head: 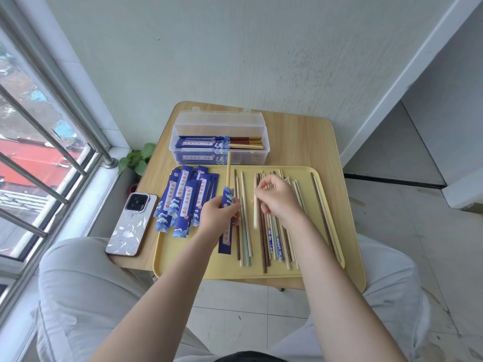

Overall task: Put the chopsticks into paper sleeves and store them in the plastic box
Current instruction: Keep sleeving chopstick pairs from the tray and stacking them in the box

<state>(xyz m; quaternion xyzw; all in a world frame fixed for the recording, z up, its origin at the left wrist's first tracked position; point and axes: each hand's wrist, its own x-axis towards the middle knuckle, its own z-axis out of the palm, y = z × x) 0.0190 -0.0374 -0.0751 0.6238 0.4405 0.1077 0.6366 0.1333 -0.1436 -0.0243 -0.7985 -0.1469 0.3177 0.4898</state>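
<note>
The fingers (232, 207) of the left hand (218, 214) are curling round a blue paper sleeve (226, 220), gripping it near its upper end, with one pale chopstick (229, 168) sticking up out of the sleeve's mouth toward the plastic box (220, 138). The sleeve's lower end is hanging below the hand over the yellow tray (183, 259). The left forearm is reaching in from the lower left, wrist nearly straight, back of the hand facing up.

The fingers (264, 182) of the right hand (278, 198) are bending and pinching a second pale chopstick (255, 205), holding it roughly upright just beside the sleeve, over the loose chopsticks (271, 231) that are lying in rows on the right half of the tray. The right forearm is coming in from the lower right, wrist slightly raised.

A pile of empty blue sleeves (183, 202) is lying on the tray's left part, just beside the left hand. The clear plastic box is standing open at the far edge of the table (298, 142), touching the tray's far rim, with sleeved chopsticks (222, 143) lying flat inside. A phone (132, 224) is resting face down on the table left of the tray, and a small green plant (137, 158) is sitting by the window (39, 152).
</note>
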